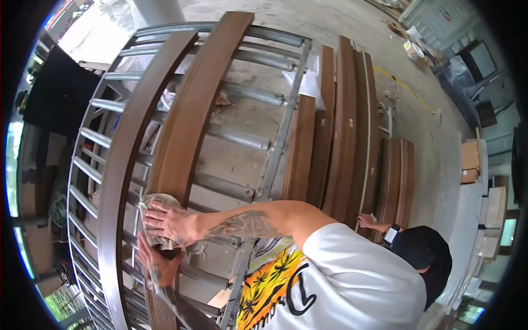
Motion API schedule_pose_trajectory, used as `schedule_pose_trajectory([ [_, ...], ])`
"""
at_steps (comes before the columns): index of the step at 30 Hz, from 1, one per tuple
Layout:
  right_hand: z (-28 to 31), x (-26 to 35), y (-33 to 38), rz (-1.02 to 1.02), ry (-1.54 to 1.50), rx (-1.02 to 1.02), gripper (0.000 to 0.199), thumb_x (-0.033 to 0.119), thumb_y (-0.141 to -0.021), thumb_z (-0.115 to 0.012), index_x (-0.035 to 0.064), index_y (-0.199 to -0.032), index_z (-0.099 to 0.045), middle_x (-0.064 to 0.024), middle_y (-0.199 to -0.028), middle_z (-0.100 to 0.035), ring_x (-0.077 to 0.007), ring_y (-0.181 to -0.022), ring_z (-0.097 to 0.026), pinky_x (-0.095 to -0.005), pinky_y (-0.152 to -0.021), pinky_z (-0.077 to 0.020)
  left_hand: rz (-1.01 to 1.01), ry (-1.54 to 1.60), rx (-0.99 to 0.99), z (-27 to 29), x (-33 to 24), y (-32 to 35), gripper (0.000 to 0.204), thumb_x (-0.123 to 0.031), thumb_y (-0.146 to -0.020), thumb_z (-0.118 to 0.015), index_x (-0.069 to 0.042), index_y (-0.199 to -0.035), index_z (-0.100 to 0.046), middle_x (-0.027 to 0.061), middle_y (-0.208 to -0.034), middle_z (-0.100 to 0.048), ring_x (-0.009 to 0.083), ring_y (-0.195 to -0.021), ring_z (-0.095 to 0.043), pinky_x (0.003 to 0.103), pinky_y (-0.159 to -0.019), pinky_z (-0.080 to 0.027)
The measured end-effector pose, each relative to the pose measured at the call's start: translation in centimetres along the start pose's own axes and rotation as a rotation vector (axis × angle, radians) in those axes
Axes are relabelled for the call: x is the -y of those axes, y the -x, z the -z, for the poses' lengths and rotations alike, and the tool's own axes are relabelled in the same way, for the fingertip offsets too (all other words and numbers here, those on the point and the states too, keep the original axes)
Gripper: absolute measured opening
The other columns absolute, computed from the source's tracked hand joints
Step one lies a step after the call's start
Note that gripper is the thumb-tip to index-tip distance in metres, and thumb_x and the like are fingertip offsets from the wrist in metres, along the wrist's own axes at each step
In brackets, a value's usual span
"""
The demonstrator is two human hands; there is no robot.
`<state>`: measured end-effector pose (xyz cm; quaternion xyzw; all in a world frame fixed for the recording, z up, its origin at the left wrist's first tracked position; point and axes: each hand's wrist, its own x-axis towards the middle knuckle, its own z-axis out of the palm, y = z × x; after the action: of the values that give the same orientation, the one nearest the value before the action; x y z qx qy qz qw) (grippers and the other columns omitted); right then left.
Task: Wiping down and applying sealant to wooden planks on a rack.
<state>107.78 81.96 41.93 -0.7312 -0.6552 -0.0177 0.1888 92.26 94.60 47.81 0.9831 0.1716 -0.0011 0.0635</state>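
Presently: metal rack [278, 137]; on it a brown plank [192, 110], long axis running near edge to far edge. Cloth [151, 202] at the plank's near end. Left hand [159, 268] clasps the cloth; co-worker's hand [165, 221] presses just beyond it. Right hand unseen.

Brown cardboard boxes [470, 159] stacked at right; smartwatch screen [391, 234] below.

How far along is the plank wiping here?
Done: cannot tell; brown boards sit stacked beside the roller rack. In hand: a co-worker's hand presses a cloth on one plank, the left hand just below. Left: that plank's upper stretch and the neighbouring plank.
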Motion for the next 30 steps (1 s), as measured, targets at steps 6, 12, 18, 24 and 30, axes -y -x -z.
schedule_pose_trajectory([
  [6,3.0,-0.6,2.2,-0.024,-0.011,0.052,0.098,0.059,-0.076,-0.072,0.0141,-0.155,-0.038,-0.0143,-0.166,-0.024,-0.032,-0.155,-0.015,-0.0555,-0.127,-0.0009,0.002,0.127,-0.054,-0.5,-2.4,-2.2,0.14,-0.042,-0.051,-0.096,0.0,-0.158,-0.015,0.0268,-0.152,-0.035,0.0472,-0.139,-0.036,0.058,-0.115,-0.03],
  [12,7.4,-10.3,5.7,-0.091,-0.319,-0.116,0.053,0.049,-0.097,-0.051,0.0209,-0.142,-0.056,-0.0097,-0.157,-0.042,-0.0297,-0.151,-0.03,-0.0515,-0.126,-0.0104,0.141,0.142,0.068,1.8,-3.4,-1.8,0.135,-0.021,-0.05,-0.092,-0.003,-0.159,-0.015,0.0255,-0.15,-0.035,0.0441,-0.136,-0.038,0.05,-0.116,-0.033],
  [18,16.4,-38.3,15.2,-0.33,0.255,-0.364,0.05,0.043,-0.104,-0.044,0.019,-0.148,-0.05,-0.0106,-0.16,-0.038,-0.0292,-0.151,-0.029,-0.0523,-0.126,-0.0094,0.297,0.256,0.155,3.0,-5.3,-4.8,0.14,-0.02,-0.046,-0.094,-0.008,-0.16,-0.015,0.0221,-0.15,-0.035,0.0404,-0.135,-0.039,0.048,-0.115,-0.036],
  [24,8.6,-25.6,10.3,-0.021,0.022,-0.167,0.071,0.024,-0.083,-0.061,0.0218,-0.151,-0.042,-0.0086,-0.161,-0.038,-0.0283,-0.152,-0.029,-0.0551,-0.126,-0.0125,0.195,0.073,0.265,2.5,-14.7,-16.5,0.153,-0.04,-0.038,-0.098,-0.01,-0.161,-0.014,0.0201,-0.166,-0.016,0.0392,-0.154,-0.014,0.061,-0.123,-0.008],
  [30,15.2,-35.7,12.4,-0.008,-0.217,-0.05,0.069,0.03,-0.085,-0.06,0.0215,-0.152,-0.045,-0.0093,-0.163,-0.035,-0.0274,-0.153,-0.027,-0.0515,-0.126,-0.0117,0.146,0.052,0.232,1.5,-19.1,-21.0,0.142,-0.027,-0.039,-0.096,-0.008,-0.158,-0.022,0.0205,-0.145,-0.035,0.044,-0.135,-0.036,0.056,-0.117,-0.026],
])
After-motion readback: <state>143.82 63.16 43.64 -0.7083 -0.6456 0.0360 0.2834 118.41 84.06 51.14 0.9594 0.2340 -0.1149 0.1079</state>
